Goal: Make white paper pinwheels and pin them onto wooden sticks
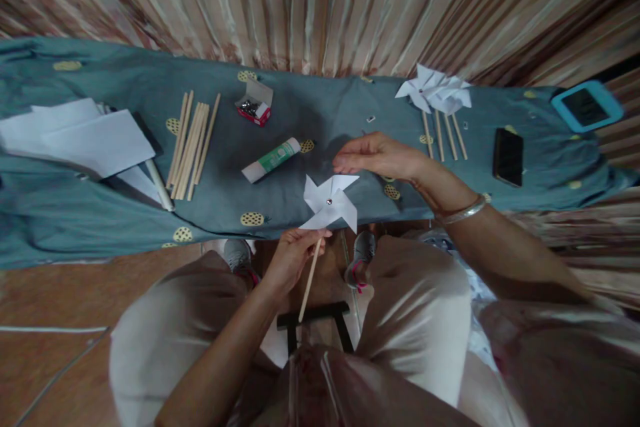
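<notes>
A white paper pinwheel (320, 199) with a shiny metal pin at its centre is held over the table's front edge. My left hand (295, 253) pinches its wooden stick (310, 280) just below the blades, and the stick's lower end slants down over my lap. Close above the top blade is my right hand (377, 155), its fingers stretched out to the left with nothing visible in them; whether the fingertips touch the paper I cannot tell. Beyond the pinwheel lies a green and white glue stick (273, 160). A small red box (256, 110) of metal pins stands open behind it.
Several wooden sticks (193, 147) lie left of centre, beside white paper sheets (100, 137) and a whitish rod (159, 183). At the right are several finished pinwheels (437, 90), a black phone (509, 157) and a blue-framed device (587, 107). A curtain (310, 7) hangs behind the cloth-covered table (210, 217).
</notes>
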Available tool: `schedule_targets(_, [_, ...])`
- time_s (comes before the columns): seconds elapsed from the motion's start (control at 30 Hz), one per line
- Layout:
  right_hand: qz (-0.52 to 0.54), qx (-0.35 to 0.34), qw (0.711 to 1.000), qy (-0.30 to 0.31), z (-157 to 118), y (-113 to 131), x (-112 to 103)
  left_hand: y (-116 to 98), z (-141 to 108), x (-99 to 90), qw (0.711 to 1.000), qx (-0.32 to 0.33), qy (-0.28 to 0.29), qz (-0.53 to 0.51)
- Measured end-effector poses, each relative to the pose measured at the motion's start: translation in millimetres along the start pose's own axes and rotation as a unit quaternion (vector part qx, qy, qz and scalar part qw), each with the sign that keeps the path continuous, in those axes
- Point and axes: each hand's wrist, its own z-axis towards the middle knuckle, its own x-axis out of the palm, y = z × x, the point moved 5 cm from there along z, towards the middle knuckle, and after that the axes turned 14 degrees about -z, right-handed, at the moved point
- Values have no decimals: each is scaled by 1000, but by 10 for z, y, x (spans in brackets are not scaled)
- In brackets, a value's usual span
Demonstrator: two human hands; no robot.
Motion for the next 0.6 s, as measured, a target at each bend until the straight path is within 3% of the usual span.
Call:
schedule_targets(0.07, [71,-15,987,-141,-135,3,-122,-67,-16,54,1000,15,-7,-5])
schedule_targets(0.17, [152,-22,939,-308,-405,-96,-166,-177,-36,126,999,45,-14,-9])
schedule_targets(0.27, [169,1,923,-347,-613,-237,-30,-289,-50,212,997,67,-8,-29])
schedule_targets(0.37, [151,18,953,-261,-669,-277,222,-409,-41,279,993,98,-18,-63])
schedule_targets(0.43, [133,12,986,-100,-623,-221,494,-481,-20,305,988,127,-30,-81])
schedule_targets(0.5, [114,3,992,51,-590,-150,762,-527,12,328,985,147,-39,-87])
schedule_targets(0.6, [73,2,986,150,-546,-102,1000,-545,70,357,984,152,-52,-79])
